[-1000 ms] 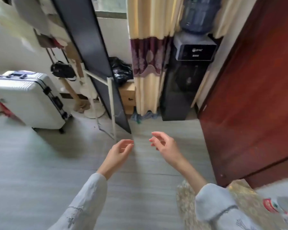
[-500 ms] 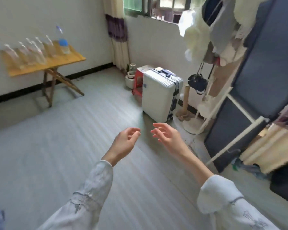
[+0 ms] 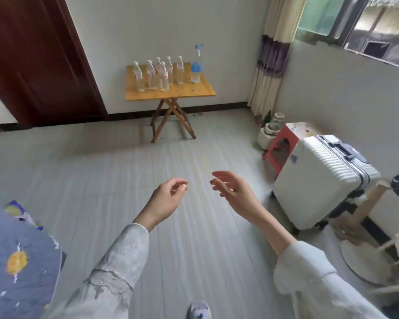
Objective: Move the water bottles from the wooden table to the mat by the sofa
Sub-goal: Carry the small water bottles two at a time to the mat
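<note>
Against the far wall stands a small wooden folding table. Several clear water bottles with white caps and red labels are grouped on it. A taller bottle with a blue label and blue cap stands at their right. My left hand and my right hand hover in front of me over the floor, far from the table. Both are empty with fingers loosely curled and apart. No mat or sofa is clearly in view.
A white hard suitcase stands at the right, with a red stool and pots behind it. A dark red door is at the left. A blue patterned fabric fills the lower left. A stand base sits lower right.
The view has swung left, from the water dispenser corner past the suitcase to the wooden table, now straight ahead. Both hands stay raised and empty.
</note>
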Motion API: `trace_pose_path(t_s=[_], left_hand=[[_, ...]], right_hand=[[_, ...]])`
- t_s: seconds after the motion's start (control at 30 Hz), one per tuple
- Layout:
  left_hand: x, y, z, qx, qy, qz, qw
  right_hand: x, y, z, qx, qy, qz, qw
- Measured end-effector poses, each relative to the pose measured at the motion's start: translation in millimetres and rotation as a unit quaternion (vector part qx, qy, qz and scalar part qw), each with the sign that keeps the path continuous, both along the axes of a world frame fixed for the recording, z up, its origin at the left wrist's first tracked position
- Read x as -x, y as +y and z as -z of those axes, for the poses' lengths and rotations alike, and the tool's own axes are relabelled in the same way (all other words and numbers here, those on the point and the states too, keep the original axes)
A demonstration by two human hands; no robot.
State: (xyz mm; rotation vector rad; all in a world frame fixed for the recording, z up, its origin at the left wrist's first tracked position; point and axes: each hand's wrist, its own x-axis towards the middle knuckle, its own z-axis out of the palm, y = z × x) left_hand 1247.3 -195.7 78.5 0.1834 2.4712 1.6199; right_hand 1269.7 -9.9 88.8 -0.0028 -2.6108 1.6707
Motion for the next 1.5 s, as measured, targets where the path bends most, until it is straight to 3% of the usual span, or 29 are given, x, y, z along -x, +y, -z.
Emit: trace_pose_path(t_s=[0.3,0.63,1.03,1.5], left_hand=[[172,2,-28,0.008,0.021,-0.062,0.998],[387,-1,6,0.003,0.002,-0.066,0.998],[666,-14,3,0.006,-0.001,-0.048,0.999],[944,-36,20,0.005,-0.042,-0.097,0.994]], right_hand=[[199,14,-24,0.002,0.016,-0.065,0.998],[424,15,7,-0.008,0.021,-0.073,0.997],[686,11,-1,-0.011,0.02,-0.054,0.998],[996,-17,21,-0.015,-0.006,-0.114,0.993]])
